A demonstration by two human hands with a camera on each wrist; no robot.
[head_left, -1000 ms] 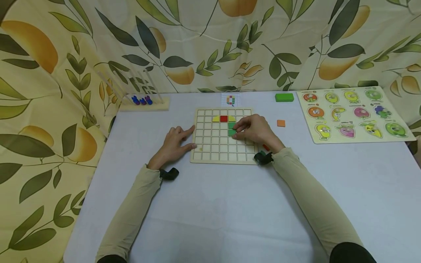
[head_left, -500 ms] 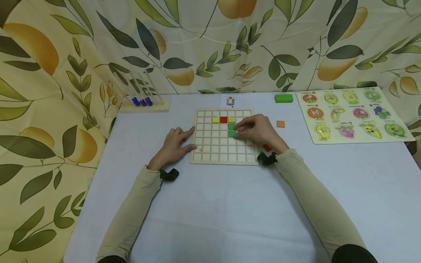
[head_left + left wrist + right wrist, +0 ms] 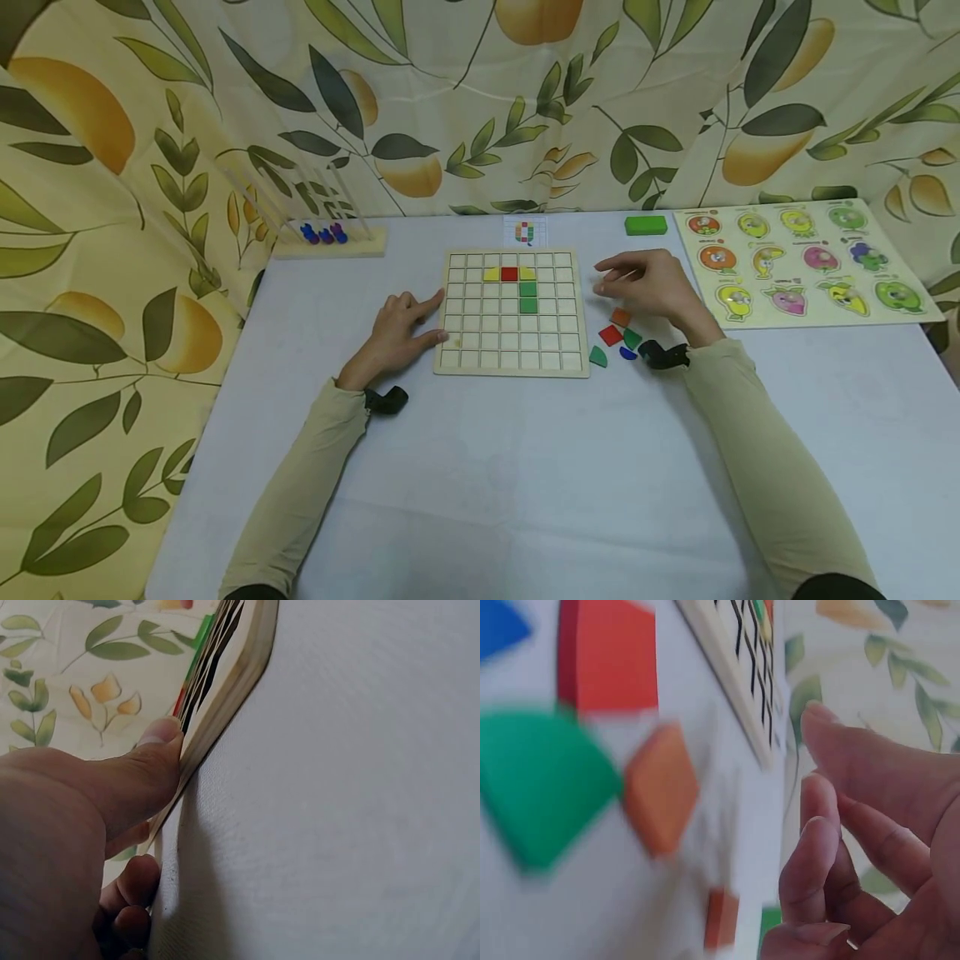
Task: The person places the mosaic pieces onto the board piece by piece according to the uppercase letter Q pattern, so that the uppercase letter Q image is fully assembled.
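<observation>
1. Cream-coloured fruit board [image 3: 777, 232], far right; small marks beside its pictures [image 3: 718, 258] may be lettering, too fine for me to read on the feed; I count twelve pictures, three rows of four.
2. Wooden grid board [image 3: 480, 333], mid-table; five tiles sit in it: two yellow tiles [image 3: 492, 273], one red tile [image 3: 509, 273] between them, two green tiles [image 3: 528, 305] below the right-hand yellow; one patterned card [image 3: 526, 232] lies just beyond its far edge.
3. Right of it I count six more: one red square [image 3: 611, 335], one blue piece [image 3: 627, 353], two green fan shapes [image 3: 597, 357], two orange squares [image 3: 621, 317], one visible only from the right wrist.
4. Left hand [image 3: 397, 329]: thumb and forefinger extended, touching the grid board's left edge; nothing gripped.
5. Right hand [image 3: 651, 286]: released and half-curled, thumb apart from fingertips; it hovers beside the orange squares, holding nothing.
</observation>
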